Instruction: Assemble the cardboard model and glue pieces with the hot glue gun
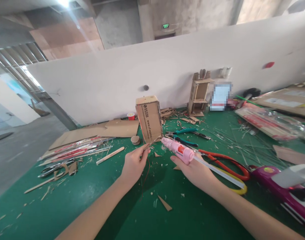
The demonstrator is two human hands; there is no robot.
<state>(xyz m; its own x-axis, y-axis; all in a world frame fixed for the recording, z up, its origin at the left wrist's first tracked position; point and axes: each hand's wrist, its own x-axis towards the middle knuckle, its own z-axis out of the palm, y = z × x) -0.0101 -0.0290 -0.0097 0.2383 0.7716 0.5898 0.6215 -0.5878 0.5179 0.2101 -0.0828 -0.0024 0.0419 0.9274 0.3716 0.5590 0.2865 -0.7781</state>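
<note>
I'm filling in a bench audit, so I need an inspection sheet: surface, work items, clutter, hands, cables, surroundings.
Surface: green tabletop, littered with small scraps.
Work items: printed cardboard box, standing upright; pink glue gun, pointed towards its lower part.
Clutter: teal-handled pliers, orange-handled tool, wooden strip, purple device.
Hands: left hand pinches a thin piece, material unclear; right hand grips the glue gun.
Cables: thin reddish strand by the left hand, possibly wire; no glue-gun cord seen.
Surroundings: white partition behind the tabletop; lit exit sign beyond.

At seven o'clock from the cardboard box (149, 118), the left hand (134, 163) pinches a thin brown piece (152, 143); at four, the right hand (195, 170) grips a pink glue gun (176, 150).
</note>
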